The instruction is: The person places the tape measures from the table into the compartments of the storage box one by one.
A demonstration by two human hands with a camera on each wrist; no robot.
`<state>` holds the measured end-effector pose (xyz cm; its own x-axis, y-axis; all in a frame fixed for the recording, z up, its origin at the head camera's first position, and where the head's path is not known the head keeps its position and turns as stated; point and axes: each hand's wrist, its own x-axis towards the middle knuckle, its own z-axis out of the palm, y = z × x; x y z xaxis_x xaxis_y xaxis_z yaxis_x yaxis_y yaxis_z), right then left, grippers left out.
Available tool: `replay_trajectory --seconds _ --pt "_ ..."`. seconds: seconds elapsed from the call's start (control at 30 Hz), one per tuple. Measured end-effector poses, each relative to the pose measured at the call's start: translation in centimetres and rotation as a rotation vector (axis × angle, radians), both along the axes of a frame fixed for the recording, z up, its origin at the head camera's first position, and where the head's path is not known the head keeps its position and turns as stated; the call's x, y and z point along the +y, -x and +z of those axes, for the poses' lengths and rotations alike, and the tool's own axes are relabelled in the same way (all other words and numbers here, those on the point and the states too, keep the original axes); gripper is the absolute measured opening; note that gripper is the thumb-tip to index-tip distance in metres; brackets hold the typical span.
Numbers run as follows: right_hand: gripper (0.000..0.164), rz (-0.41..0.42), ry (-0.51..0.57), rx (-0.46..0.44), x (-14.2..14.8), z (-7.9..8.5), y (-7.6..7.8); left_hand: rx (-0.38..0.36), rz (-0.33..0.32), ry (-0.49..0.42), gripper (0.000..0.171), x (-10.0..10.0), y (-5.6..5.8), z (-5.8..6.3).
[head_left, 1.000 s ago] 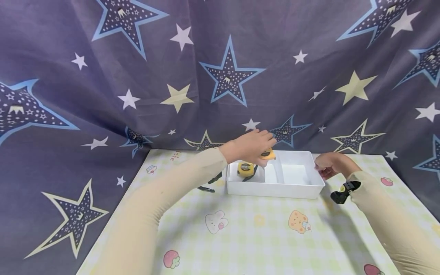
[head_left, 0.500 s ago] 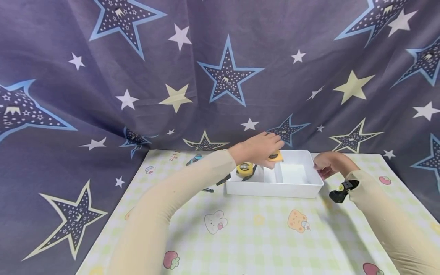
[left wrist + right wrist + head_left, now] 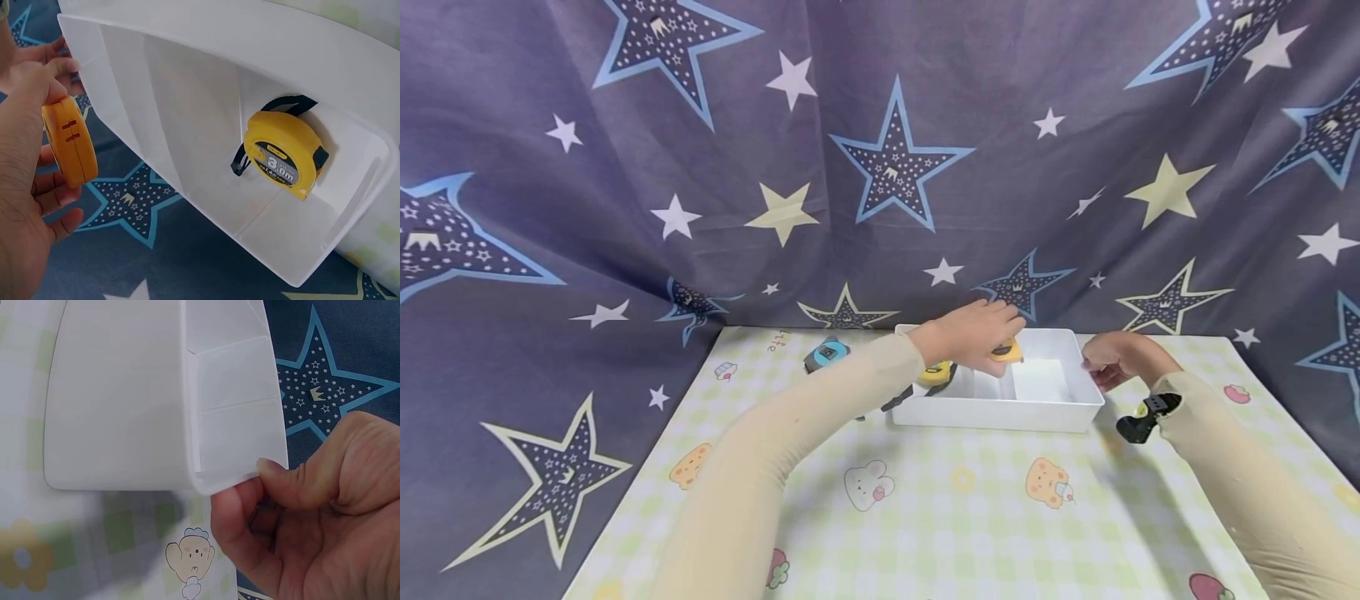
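An orange-yellow tape measure (image 3: pixel 1009 350) is held in my left hand (image 3: pixel 972 335), over the middle part of a white divided box (image 3: pixel 992 415). The left wrist view shows this tape measure (image 3: pixel 72 142) edge-on between thumb and fingers. A yellow tape measure (image 3: pixel 281 153) with a black wrist strap lies in the box's left compartment; in the head view my left arm partly covers it. At the box's right end, my right hand (image 3: pixel 1123 360) pinches the wall. Thumb and curled fingers of that hand (image 3: pixel 312 506) meet at the rim corner in the right wrist view.
A blue-and-black tape measure (image 3: pixel 829 353) lies on the table left of the box, partly behind my left sleeve. The checked tablecloth (image 3: pixel 955 533) spreads in front. A dark star-patterned curtain (image 3: pixel 880 100) hangs behind the box.
My left hand has moved right and slightly down over the box with the orange-yellow tape measure. The blue-and-black tape measure has come into view behind the sleeve. My right hand keeps its grip.
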<state>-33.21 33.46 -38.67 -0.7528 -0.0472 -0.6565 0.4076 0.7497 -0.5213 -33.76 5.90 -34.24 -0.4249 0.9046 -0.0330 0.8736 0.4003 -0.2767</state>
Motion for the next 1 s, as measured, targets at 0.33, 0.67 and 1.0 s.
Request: replay_trajectory --seconds 0.33,0.67,1.0 --pt "0.016 0.016 0.006 -0.009 -0.2 0.0 -0.1 0.001 0.017 0.01 0.058 0.1 -0.1 -1.1" --pt "0.018 0.008 0.003 -0.004 -0.2 0.2 -0.2 -0.008 0.008 0.015 0.054 0.3 0.2 -2.1" --pt "0.021 0.025 0.004 -0.007 -0.1 -0.1 0.1 0.006 0.001 0.043 0.057 0.6 0.4 -2.8"
